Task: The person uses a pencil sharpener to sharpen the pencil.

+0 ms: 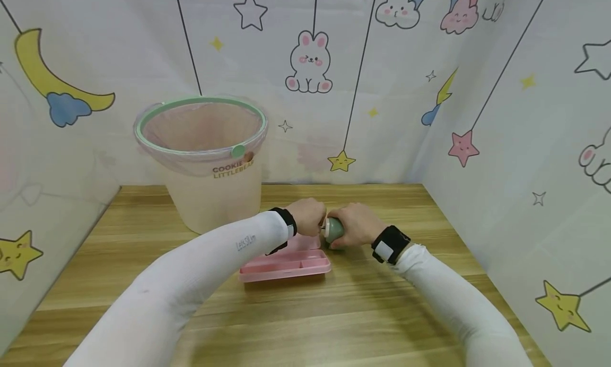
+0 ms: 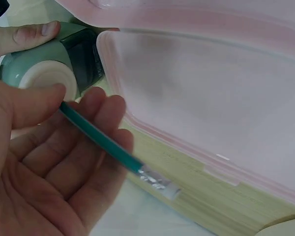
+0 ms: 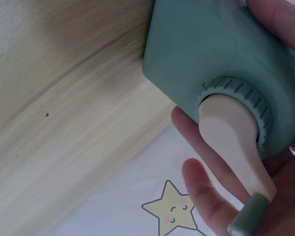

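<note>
Between its thumb and fingers my left hand (image 1: 307, 217) pinches a green pencil (image 2: 101, 139), its metal band and pale eraser pointing away from the sharpener. My right hand (image 1: 358, 225) grips a green crank pencil sharpener (image 3: 196, 54) around its body. The sharpener's cream crank handle (image 3: 231, 132) with a green knob faces the right wrist camera. Its round cream front (image 2: 49, 76) points toward the left hand, close to the pencil's other end, which the left thumb hides. Just left of the sharpener, a pink pencil case (image 1: 285, 276) lies open, partly behind the left forearm.
A tall cream bin (image 1: 215, 197) with a green rim and a clear liner stands at the back left of the wooden table (image 1: 286, 324). Cartoon-printed white cloth (image 1: 286, 139) hangs behind and along both sides.
</note>
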Tool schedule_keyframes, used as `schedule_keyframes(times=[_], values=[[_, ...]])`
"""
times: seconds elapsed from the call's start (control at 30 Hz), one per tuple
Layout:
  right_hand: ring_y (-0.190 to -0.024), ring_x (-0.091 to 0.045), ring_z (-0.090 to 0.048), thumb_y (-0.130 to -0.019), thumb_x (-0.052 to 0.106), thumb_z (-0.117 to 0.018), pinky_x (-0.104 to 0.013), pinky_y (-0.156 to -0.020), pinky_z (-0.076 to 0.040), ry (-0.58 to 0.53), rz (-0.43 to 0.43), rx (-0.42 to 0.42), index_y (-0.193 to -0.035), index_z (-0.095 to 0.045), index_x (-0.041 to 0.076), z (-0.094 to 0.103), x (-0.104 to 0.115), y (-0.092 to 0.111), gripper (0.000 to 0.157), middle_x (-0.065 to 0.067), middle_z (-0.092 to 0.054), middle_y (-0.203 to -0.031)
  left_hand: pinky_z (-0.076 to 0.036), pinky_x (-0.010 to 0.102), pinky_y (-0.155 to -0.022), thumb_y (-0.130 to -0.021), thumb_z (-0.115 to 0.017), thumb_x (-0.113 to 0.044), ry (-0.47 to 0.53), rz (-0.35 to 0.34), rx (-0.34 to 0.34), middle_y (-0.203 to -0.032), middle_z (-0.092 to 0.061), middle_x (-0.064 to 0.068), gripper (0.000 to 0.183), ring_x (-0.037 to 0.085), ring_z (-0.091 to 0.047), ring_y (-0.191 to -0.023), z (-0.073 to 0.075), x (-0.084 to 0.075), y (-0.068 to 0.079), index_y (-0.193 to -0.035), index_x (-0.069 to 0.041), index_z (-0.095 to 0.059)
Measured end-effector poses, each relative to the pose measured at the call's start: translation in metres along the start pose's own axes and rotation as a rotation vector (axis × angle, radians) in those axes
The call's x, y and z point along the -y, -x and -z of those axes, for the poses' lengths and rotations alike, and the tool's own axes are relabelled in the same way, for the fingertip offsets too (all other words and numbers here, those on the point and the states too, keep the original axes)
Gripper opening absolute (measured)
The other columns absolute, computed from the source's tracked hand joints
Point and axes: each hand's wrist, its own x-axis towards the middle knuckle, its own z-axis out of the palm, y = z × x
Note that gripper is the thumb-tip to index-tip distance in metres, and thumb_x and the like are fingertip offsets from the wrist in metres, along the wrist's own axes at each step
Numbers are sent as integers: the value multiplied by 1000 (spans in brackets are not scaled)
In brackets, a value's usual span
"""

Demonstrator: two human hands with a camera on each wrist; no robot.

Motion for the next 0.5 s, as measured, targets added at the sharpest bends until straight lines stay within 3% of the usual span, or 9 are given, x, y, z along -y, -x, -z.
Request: schedule_keyframes(times=[0.17, 0.27, 0.33, 0.5], values=[[-91, -15, -74, -76, 50, -104, -36, -81, -61, -58, -11, 38, -128, -75, 13, 8, 2, 1, 70, -1, -82, -108, -59, 36, -85, -99, -83, -27, -4, 45, 41, -104, -78, 3, 25, 18, -67, -89, 8, -11, 0, -116, -10, -76], [-96, -18, -75, -72, 53, -105, -37, -84, -61, -126, -23, 48, -127, -75, 12, 16, -4, 5, 75, -2, -82, -110, -58, 33, -82, -94, -85, -34, 0, 42, 48, -105, -77, -2, 34, 15, -68, -90, 10, -20, -5, -120, -15, -75], [-101, -22, -76, -70, 56, -105, -39, -87, -62, -151, -44, 58, -131, -75, 11, 21, -12, 10, 81, -5, -82, -115, -56, 31, -77, -93, -87, -39, -8, 36, 62, -101, -75, -4, 36, 14, -67, -88, 12, -28, -8, -117, -16, -75], [-103, -26, -79, -74, 57, -102, -45, -89, -66, -132, -64, 56, -135, -77, 6, 37, -34, 26, 84, -11, -84, -117, -52, 30, -72, -97, -85, -34, -75, 33, 116, -94, -71, -3, 24, 14, -63, -82, 18, -51, -12, -108, -15, -73]])
